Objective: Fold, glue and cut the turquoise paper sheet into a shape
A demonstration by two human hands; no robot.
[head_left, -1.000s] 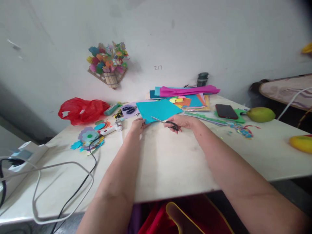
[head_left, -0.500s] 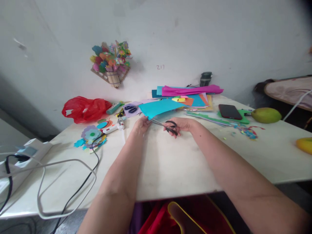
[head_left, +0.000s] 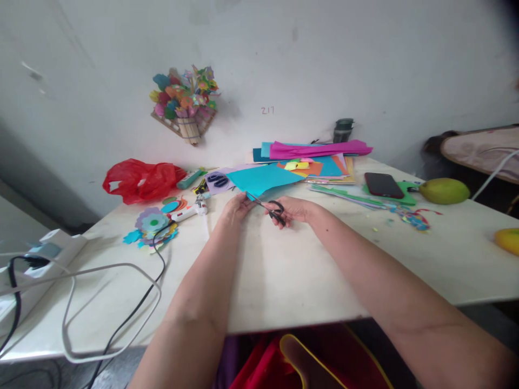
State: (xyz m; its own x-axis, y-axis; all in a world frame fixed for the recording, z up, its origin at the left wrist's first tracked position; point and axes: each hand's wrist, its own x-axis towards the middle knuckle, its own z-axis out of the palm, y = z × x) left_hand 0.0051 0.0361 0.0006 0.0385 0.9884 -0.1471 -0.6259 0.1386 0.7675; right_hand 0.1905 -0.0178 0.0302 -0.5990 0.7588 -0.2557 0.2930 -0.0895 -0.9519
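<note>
A bright blue sheet of paper is held tilted above the white table, its near corner pinched by my left hand. My right hand is closed round the black handles of a pair of scissors. The scissors' blades point left and reach the sheet's near edge, close beside my left fingertips. Just how far the blades are apart is too small to make out. Past the sheet's left end, a second, dark-handled pair of scissors rests on lilac paper.
Stacked coloured papers lie at the back. Left are a red plastic bag, paper flower cutouts, a white glue gun and cables. To the right are a phone, a green mango and paper scraps.
My right hand and the scissors have moved a little left, closer to my left hand. The blue sheet has turned and shifted slightly; my left hand stays on its corner.
</note>
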